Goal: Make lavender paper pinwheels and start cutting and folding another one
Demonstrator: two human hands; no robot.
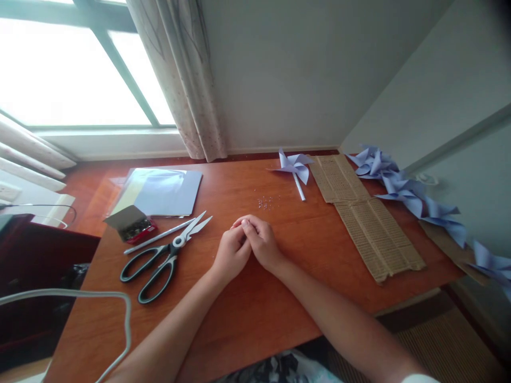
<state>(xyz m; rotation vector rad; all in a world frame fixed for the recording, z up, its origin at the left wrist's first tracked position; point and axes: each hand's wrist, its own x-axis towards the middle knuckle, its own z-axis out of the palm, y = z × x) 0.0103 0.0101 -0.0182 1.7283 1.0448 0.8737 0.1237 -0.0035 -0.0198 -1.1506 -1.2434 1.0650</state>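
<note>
My left hand (232, 252) and my right hand (262, 243) are clasped together over the middle of the table, fingers curled round each other. No object shows in either one; the inside of the clasp is hidden. Left of them lie scissors (175, 246) with dark grey handles, blades apart. A thin rolled paper stick (159, 236) lies behind the scissors. Beyond my hands is a small scatter of tiny bits (265, 202). Farther back, a pale lilac paper pinwheel (294, 164) on a white paper stick (299, 187) lies on the tabletop.
An open red box (138, 230) of small dark items stands at left, before a clear sleeve with paper sheets (165, 191). Corrugated cardboard (371, 229) lies at right, with several lilac pinwheels (403, 191) along the far right edge. A white cable (126, 314) curves at lower left.
</note>
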